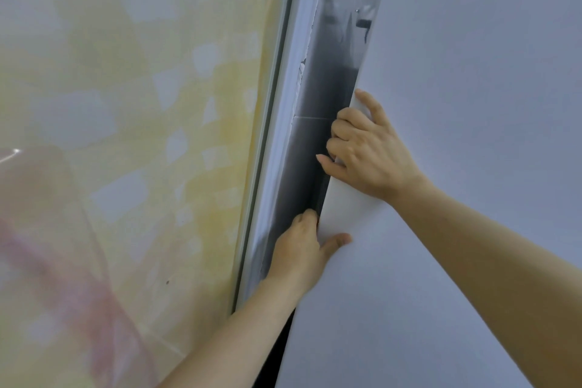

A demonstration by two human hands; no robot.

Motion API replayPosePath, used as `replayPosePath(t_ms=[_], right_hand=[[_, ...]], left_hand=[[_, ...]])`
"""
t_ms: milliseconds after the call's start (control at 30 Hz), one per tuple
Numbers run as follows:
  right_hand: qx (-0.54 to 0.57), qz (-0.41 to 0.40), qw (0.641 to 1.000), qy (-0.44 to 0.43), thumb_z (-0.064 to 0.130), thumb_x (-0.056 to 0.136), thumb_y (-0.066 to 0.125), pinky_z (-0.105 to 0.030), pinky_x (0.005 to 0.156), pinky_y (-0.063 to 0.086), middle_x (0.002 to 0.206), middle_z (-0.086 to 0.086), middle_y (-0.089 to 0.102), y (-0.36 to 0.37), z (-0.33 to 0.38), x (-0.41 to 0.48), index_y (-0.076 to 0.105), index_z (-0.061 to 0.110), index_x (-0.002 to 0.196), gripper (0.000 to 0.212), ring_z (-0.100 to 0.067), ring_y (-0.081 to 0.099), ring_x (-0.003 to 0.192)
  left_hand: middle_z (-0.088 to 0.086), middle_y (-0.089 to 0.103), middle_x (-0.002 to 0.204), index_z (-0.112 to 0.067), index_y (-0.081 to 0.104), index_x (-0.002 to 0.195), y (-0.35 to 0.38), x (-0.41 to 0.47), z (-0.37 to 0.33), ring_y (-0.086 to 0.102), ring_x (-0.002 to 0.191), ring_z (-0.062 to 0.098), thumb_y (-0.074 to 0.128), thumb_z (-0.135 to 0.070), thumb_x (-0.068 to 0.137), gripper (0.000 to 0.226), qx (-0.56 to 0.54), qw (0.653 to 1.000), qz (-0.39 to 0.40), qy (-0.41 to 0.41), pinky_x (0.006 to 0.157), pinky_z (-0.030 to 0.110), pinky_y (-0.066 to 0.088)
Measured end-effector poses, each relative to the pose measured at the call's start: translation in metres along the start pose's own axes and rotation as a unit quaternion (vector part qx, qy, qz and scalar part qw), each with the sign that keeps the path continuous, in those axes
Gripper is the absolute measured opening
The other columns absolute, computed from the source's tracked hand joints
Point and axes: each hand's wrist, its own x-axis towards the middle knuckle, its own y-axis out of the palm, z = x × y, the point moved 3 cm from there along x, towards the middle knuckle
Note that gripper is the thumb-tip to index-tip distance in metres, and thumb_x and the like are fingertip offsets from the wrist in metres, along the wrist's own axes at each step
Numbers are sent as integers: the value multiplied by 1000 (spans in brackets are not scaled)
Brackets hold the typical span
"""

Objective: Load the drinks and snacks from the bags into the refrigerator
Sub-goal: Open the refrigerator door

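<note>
The white flat-fronted refrigerator door (472, 72) is filling the right half of the view and running off the top, right and bottom edges, so its full outline and everything behind it are staying out of sight. A pale yellow cloth with whitish patches (126, 98) is hanging across the left half, blurred, and a hazy pink translucent shape (47, 220) is overlapping its lower corner, too soft to identify. Between cloth and door, a white upright frame strip (280, 142) is standing beside a grey glossy panel (327, 85) showing dim reflections. The right hand (368, 151) is gripping the door's left edge, its fingers curling round it. Just below, the left hand (302, 249) is gripping the same edge, thumb lying on the front, fingertips hidden behind.
</note>
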Motion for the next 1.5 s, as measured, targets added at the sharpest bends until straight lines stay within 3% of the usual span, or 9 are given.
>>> replayPosePath(t_ms=[167,400,733,1000,1367,1500], right_hand=[[3,-33,999,26,33,97,44,-45,118,17,74,-2,60,-4,6,-3,67,12,66,45,-22,58,99],[21,-63,998,22,32,97,46,-43,118,16,73,-1,61,-44,15,-6,66,13,64,43,-21,58,100],[97,-168,981,32,24,90,55,-46,113,28,70,-1,57,-136,31,-25,60,12,58,35,-23,61,97],[140,-246,958,50,17,89,52,-48,111,32,68,-3,55,-213,35,-53,56,11,55,35,-24,62,93],[140,-227,961,81,20,88,50,-48,116,25,72,-5,54,-288,35,-91,57,8,57,34,-25,54,98],[131,-194,968,89,21,85,56,-48,116,23,72,-7,54,-313,34,-104,59,8,60,29,-24,50,100]], left_hand=[[-7,52,91,-21,45,91,-1,-2,4,53,75,10,55,-69,78,51,-2,1000,-1,10,55,24,41],[-5,53,90,-21,44,91,-16,-42,-10,56,76,14,53,-73,76,55,5,1000,-5,10,65,36,52],[-11,62,88,-33,51,87,-34,-130,-50,60,76,8,51,-77,72,46,9,999,-35,7,67,38,54],[-11,64,88,-31,55,90,-35,-209,-95,62,76,9,48,-80,70,53,13,997,-74,1,66,40,55],[-7,63,87,-24,56,93,-33,-275,-141,60,75,13,52,-64,80,43,33,998,-33,29,67,40,54],[-4,54,74,-18,49,81,-35,-294,-155,52,65,14,56,-52,86,35,54,997,1,61,53,29,40]])
